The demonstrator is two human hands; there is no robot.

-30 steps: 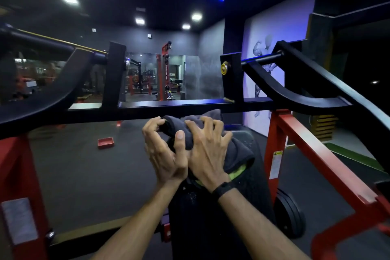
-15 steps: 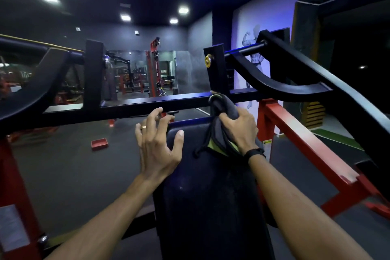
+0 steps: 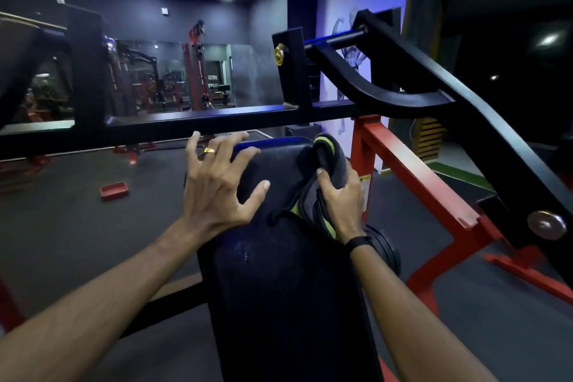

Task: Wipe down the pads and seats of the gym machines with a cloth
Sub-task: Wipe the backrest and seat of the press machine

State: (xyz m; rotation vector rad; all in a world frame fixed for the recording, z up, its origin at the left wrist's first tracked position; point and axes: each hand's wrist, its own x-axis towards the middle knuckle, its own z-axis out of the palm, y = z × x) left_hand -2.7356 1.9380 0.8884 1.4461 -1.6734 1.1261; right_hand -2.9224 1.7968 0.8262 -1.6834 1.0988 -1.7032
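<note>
The right hand [image 3: 341, 198] is gripping a dark grey cloth [image 3: 328, 177] with green edging, thumb pinching it against the back pad's [image 3: 279, 273] upper right edge. The left hand [image 3: 217, 186] is resting on the pad's upper left, fingers spread. A red tray [image 3: 114, 190] is lying on the floor left of the pad, its contents impossible to tell

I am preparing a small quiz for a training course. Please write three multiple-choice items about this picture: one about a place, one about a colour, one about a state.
1. Where is the cloth?
A. on the floor
B. at the right upper edge of the black pad
C. over the black crossbar

2. What colour is the small tray on the floor?
A. red
B. yellow
C. white

3. What does the left hand do?
A. grips the cloth
B. hangs at the side
C. rests spread on the pad, holding nothing

Key: 1 B, the right hand holds it there; 2 A, it shows red; 3 C, its fingers are splayed.
</note>
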